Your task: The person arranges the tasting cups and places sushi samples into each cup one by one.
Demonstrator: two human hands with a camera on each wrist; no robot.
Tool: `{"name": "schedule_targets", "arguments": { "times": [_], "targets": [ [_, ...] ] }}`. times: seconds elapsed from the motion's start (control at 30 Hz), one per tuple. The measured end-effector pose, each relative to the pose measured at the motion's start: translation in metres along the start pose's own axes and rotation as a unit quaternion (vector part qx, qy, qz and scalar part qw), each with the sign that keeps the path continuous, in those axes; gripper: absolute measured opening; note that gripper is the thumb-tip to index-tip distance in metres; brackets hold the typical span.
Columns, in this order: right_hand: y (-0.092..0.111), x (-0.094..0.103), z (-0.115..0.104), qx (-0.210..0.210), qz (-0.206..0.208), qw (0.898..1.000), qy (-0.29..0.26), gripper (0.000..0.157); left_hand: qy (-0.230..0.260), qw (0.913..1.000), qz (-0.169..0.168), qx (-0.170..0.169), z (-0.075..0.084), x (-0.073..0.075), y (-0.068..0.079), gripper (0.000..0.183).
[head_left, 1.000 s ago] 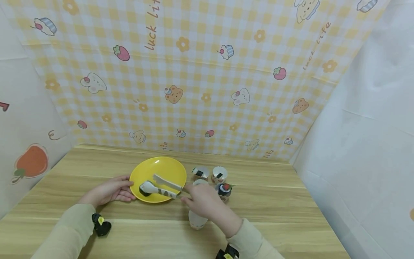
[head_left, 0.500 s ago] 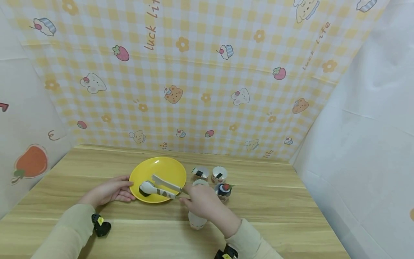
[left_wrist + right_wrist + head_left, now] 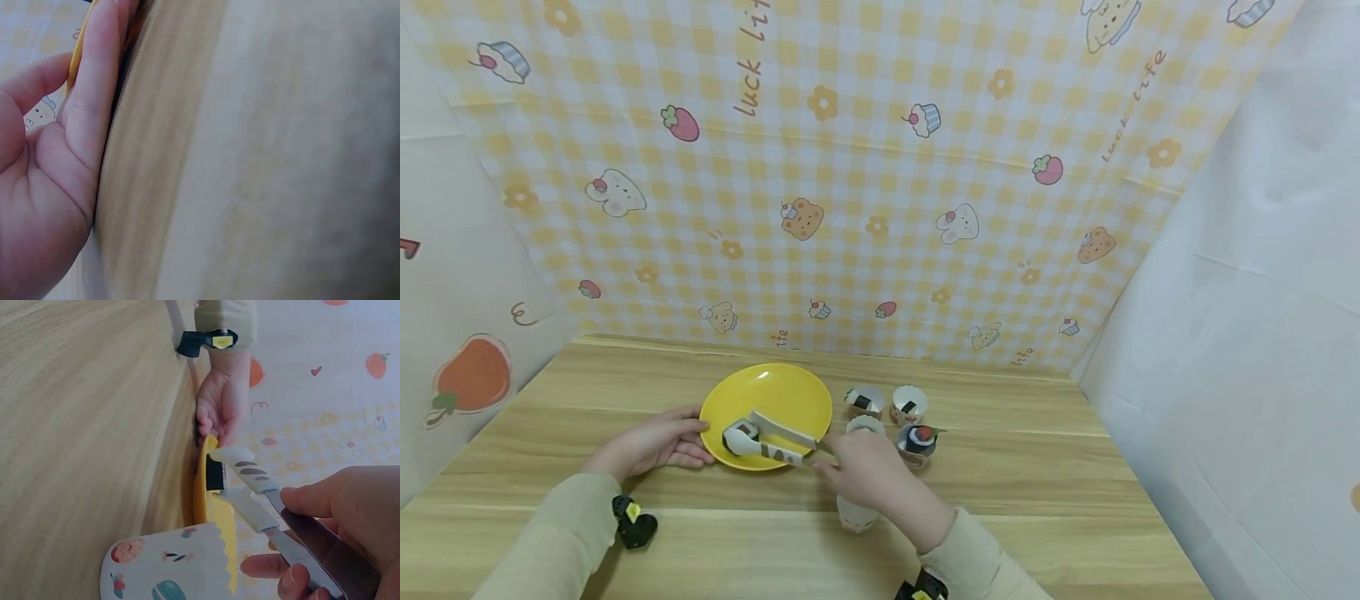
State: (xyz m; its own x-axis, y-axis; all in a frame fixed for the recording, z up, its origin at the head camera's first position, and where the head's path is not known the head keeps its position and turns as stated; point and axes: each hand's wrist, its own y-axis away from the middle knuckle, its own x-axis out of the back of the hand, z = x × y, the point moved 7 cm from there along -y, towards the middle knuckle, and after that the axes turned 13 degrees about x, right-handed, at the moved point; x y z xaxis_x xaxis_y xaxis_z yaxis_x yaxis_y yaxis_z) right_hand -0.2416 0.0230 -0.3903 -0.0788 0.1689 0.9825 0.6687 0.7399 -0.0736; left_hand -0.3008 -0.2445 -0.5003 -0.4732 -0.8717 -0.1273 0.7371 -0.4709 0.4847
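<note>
On the left part of the yellow plate [image 3: 793, 392] sits a toy sushi roll [image 3: 745, 427], dark-sided with a pale top. My left hand [image 3: 658, 442] holds the plate's left rim, thumb above and fingers below. With my right hand [image 3: 877, 471] I grip tongs [image 3: 772, 452] that have white, spotted tips and metal handles. The tongs reach over the plate from the right, one tip on each side of the roll. In the right wrist view the roll's dark side [image 3: 214, 474] shows between the tong tips, close to the plate.
Right of the plate stand several paper cups, two at the back [image 3: 863, 390] with rice-ball pieces. Another cup [image 3: 917, 458] holds a dark roll with a red topping [image 3: 921, 435]. One more cup [image 3: 857, 517] is partly hidden under my right hand. A patterned cloth [image 3: 880, 267] hangs behind.
The tong tips have drawn nearer each other around the roll. More of the roll's pale top shows between them now. My left hand and the plate have stayed in place.
</note>
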Motion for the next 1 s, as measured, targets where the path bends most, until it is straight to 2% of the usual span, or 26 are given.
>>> {"name": "schedule_targets", "arguments": {
  "times": [0.2, 0.63, 1.0],
  "targets": [
    [-0.001, -0.003, -0.005, 0.009, -0.004, 1.000, 0.004, 0.033, 0.000, 1.0000, -0.004, -0.001, 0.000, -0.001, 0.000, 0.066],
    [-0.006, -0.012, -0.005, -0.009, -0.015, 1.000, 0.003, 0.030, 0.001, 1.0000, 0.004, 0.000, 0.000, 0.001, -0.001, 0.065],
    [-0.006, -0.013, -0.008, 0.007, -0.001, 1.000, 0.027, 0.022, 0.000, 1.0000, 0.000, 0.001, 0.001, 0.000, 0.000, 0.065]
  ]
}}
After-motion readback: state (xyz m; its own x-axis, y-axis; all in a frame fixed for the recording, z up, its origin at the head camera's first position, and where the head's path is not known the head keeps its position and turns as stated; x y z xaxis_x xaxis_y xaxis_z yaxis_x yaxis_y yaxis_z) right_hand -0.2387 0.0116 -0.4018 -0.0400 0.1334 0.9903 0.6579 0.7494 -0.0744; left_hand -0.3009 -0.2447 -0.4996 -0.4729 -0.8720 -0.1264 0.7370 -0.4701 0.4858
